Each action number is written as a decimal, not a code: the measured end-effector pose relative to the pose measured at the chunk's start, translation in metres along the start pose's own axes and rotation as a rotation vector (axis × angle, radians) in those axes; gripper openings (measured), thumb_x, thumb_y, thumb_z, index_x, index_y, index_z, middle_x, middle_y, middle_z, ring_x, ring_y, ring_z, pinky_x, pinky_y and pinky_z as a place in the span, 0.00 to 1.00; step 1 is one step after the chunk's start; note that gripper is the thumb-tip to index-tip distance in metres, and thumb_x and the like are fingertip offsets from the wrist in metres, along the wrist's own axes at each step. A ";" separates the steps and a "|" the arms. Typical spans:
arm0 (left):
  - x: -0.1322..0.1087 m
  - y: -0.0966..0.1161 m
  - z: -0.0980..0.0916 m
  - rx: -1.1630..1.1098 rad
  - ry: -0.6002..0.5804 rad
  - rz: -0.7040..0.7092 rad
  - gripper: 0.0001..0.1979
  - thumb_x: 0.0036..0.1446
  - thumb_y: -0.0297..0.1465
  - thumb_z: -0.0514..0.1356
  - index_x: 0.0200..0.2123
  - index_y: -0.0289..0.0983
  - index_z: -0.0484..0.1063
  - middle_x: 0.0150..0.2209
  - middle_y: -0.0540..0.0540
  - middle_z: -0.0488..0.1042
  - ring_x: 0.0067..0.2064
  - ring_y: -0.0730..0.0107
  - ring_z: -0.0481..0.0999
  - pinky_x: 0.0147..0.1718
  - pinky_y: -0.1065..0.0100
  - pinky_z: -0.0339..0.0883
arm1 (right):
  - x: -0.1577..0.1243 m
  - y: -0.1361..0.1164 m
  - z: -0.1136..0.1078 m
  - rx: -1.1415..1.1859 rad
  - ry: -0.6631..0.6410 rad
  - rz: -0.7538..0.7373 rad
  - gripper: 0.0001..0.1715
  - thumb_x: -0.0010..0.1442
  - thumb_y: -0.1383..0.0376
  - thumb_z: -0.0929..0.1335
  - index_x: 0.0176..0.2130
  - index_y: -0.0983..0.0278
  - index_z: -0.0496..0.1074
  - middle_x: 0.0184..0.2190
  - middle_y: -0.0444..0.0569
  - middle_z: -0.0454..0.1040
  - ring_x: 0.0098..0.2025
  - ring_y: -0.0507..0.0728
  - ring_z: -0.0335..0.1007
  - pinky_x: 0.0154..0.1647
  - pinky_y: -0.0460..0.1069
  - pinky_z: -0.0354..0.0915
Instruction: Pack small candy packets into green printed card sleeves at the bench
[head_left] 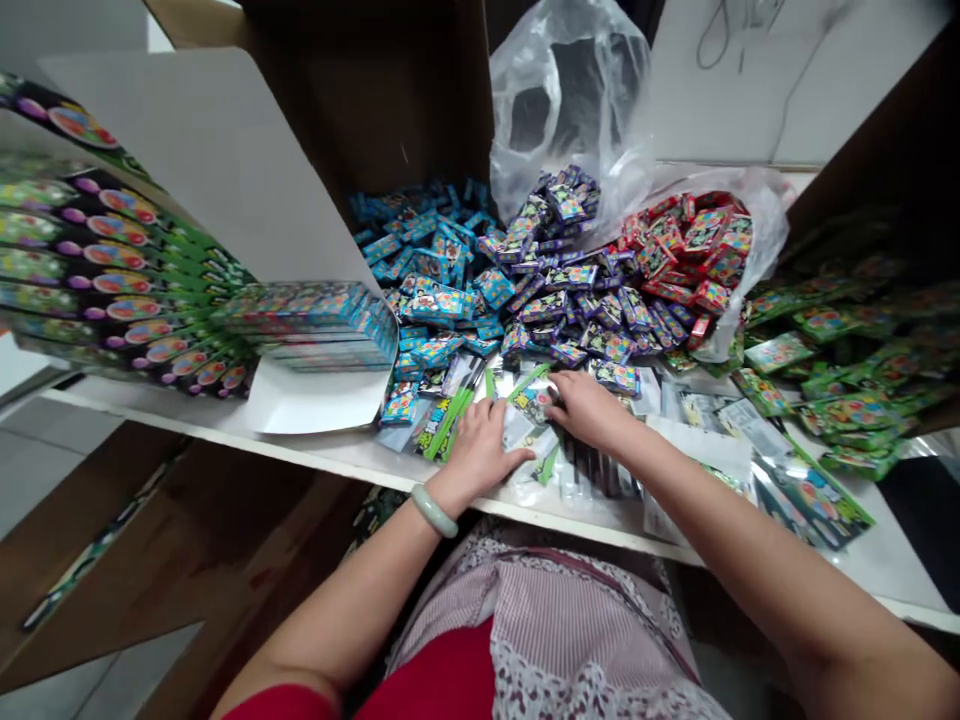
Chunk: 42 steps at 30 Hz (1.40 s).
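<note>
My left hand [480, 445] lies on flat packets at the shelf's front edge, fingers stretched and thumb out to the side. My right hand [589, 408] has its fingers bent at the right edge of a green-and-white printed packet [531, 400], which seems to be pinched there. Black-and-green printed packets [439, 425] lie left of my left hand. Just behind my hands are heaped small purple packs [570, 300] and small blue packs [439, 300]. More flat clear packets [600, 465] lie under my right forearm.
An open white box [315, 400] holds stacked packs at left, beside a row of printed cartons [120, 270]. Red packs [697, 240] sit in a clear plastic bag [757, 250]. Green packs [855, 350] are heaped at right. Another plastic bag [562, 60] stands behind.
</note>
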<state>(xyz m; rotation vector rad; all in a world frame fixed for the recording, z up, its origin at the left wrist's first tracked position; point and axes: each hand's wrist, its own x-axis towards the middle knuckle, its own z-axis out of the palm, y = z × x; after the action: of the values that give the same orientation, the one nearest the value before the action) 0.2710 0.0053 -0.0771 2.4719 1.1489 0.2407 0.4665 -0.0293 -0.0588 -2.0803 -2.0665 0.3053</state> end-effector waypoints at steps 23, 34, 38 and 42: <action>0.042 -0.015 -0.064 -1.409 -0.212 -0.237 0.13 0.40 0.26 0.66 0.34 0.33 0.72 0.30 0.48 0.73 0.28 0.75 0.71 0.28 0.73 0.63 | -0.046 -0.051 -0.049 0.118 0.058 -0.553 0.41 0.56 0.54 0.71 0.64 0.60 0.57 0.66 0.56 0.57 0.68 0.67 0.48 0.65 0.65 0.48; 0.016 0.014 -0.074 -0.913 0.099 0.145 0.14 0.53 0.40 0.62 0.25 0.34 0.69 0.28 0.50 0.65 0.32 0.72 0.63 0.31 0.72 0.58 | -0.033 -0.024 -0.064 1.173 0.449 0.194 0.18 0.52 0.51 0.71 0.27 0.61 0.65 0.22 0.41 0.64 0.24 0.51 0.64 0.23 0.48 0.68; 0.010 0.009 -0.051 -0.951 0.048 -0.002 0.18 0.55 0.43 0.59 0.24 0.35 0.63 0.23 0.54 0.58 0.26 0.76 0.57 0.24 0.73 0.50 | -0.035 -0.015 -0.036 1.260 0.418 0.219 0.19 0.51 0.51 0.71 0.34 0.62 0.68 0.28 0.44 0.69 0.28 0.52 0.68 0.25 0.48 0.69; 0.008 0.001 -0.042 -0.901 0.040 -0.012 0.19 0.54 0.42 0.59 0.21 0.36 0.59 0.22 0.55 0.54 0.25 0.77 0.54 0.23 0.73 0.47 | -0.047 -0.003 -0.025 0.995 0.697 0.177 0.24 0.57 0.57 0.69 0.52 0.60 0.64 0.43 0.52 0.72 0.41 0.57 0.72 0.39 0.54 0.70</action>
<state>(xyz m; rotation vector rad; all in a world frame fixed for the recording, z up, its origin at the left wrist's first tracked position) 0.2631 0.0225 -0.0388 1.6619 0.8054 0.6434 0.4701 -0.0760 -0.0331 -1.4231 -0.9915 0.4317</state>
